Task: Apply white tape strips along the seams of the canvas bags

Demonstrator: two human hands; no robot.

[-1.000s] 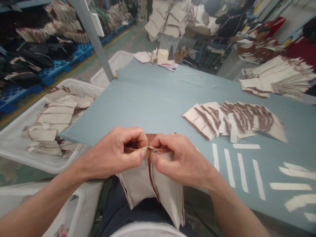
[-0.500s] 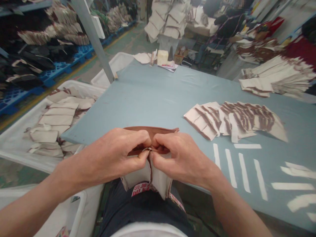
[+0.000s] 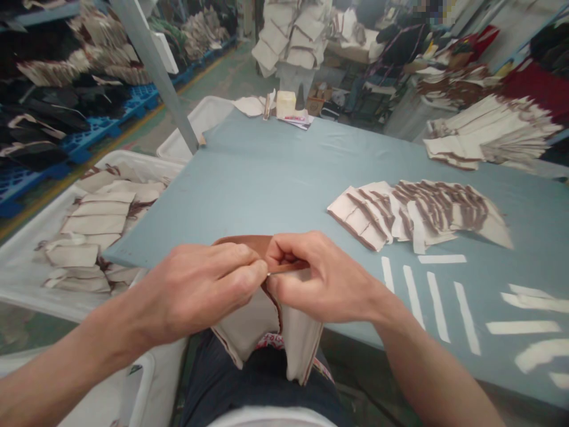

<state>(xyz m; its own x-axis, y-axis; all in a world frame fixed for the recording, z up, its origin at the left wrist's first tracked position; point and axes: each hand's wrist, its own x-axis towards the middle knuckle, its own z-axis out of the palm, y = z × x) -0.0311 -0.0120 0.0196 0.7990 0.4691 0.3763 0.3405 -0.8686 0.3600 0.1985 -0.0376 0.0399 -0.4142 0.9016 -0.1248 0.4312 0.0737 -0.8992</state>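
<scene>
At the near edge of the counter (image 3: 275, 178), the left hand (image 3: 200, 290) and right hand (image 3: 320, 281) are meeting, the fingers of both pinching tight on the brown top edge of 1 cream fabric pouch (image 3: 249, 326), which is hanging off that edge over the lap. Wide blue surface is stretching ahead of them. To the right, 1 fanned pile of pouches (image 3: 418, 210) and 4 parallel white strips (image 3: 438, 302) are lying; 1 white bin (image 3: 20, 267) is sitting left.
</scene>
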